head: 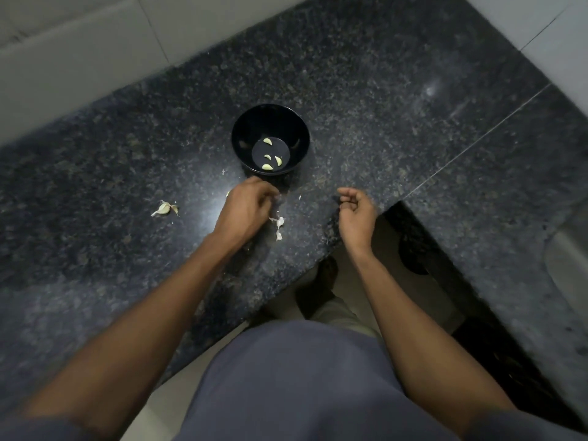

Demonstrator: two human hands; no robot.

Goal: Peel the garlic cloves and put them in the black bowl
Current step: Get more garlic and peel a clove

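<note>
A black bowl stands on the dark granite counter with several peeled, pale green garlic cloves on its bottom. My left hand hovers just in front of the bowl, fingers curled down toward the counter; whether it holds anything is hidden. To its right, my right hand sits near the counter's edge, fingers loosely curled, nothing visible in it. An unpeeled garlic clove with loose skin lies to the left. Bits of white peel lie between my hands.
The counter's front edge runs diagonally under my arms, with an inner corner right of my right hand. A light tiled wall rises behind the counter. A seam crosses the stone at the right. Floor and my foot show below.
</note>
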